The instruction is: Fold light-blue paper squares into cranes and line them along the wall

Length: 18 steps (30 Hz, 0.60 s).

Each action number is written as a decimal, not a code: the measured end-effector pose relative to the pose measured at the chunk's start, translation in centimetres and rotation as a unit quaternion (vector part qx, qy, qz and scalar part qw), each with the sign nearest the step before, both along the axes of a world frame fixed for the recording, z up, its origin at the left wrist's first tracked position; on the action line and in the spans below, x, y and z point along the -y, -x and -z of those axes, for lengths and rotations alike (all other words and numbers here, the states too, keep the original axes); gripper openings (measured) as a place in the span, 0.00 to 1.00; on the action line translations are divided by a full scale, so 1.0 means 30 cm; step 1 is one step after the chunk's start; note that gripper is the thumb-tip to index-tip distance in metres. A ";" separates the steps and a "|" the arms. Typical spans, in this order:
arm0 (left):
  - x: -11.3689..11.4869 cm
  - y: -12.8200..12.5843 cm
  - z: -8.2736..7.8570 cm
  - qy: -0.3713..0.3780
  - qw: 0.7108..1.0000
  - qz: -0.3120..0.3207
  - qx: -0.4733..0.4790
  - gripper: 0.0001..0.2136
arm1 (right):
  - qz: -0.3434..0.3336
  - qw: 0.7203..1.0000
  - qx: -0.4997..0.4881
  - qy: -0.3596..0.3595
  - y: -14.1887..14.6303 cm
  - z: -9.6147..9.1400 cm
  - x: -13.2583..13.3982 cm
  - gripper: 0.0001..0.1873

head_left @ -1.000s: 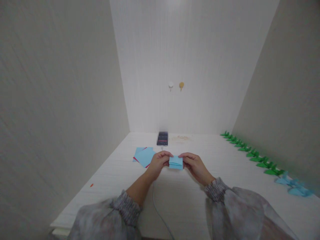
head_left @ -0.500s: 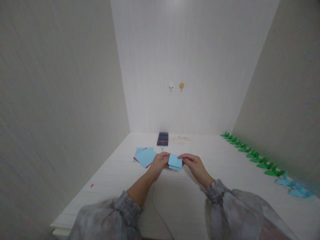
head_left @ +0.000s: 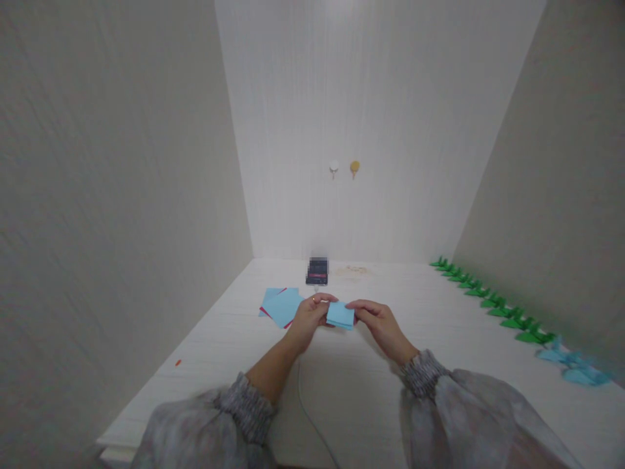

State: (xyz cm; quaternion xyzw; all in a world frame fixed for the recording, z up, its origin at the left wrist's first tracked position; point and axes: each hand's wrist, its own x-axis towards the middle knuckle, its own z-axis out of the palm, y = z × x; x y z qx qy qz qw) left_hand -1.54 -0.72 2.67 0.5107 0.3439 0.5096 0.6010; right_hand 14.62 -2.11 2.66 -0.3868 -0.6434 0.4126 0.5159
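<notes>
A folded piece of light blue paper is held up between my two hands, above the middle of the table. My left hand pinches its left side, with the thumb and fingers closed on it. At the upper right corner, my right hand grips the paper between thumb and fingertips. The folded layers show along the lower edge of the paper. Left of my left hand, loose blue paper sheets with red edges peeking out lie overlapped on the table, partly covered by that hand.
A phone with a cable lies near the back wall. Green folded paper figures line the right side, with blue ones at the near end. A small red scrap rests at left. Two hooks are on the wall.
The folded paper's front flap now lies closer to the layer beneath, and the paper looks flatter. Both hands have shifted only slightly and keep their hold.
</notes>
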 end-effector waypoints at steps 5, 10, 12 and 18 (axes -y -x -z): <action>0.004 0.001 -0.004 0.018 1.000 0.016 0.019 0.20 | 0.020 0.999 0.004 -0.028 0.001 -0.008 0.000 0.09; 0.008 -0.004 0.006 0.022 0.998 0.063 -0.022 0.22 | 0.028 0.999 -0.007 -0.044 0.000 -0.004 -0.011 0.09; 0.008 -0.005 0.011 0.019 0.998 0.061 -0.028 0.21 | 0.030 0.999 -0.008 -0.043 -0.001 -0.002 -0.014 0.09; -0.001 -0.001 0.021 0.026 0.998 0.049 -0.015 0.19 | 0.019 0.999 -0.039 -0.010 0.003 -0.007 -0.003 0.10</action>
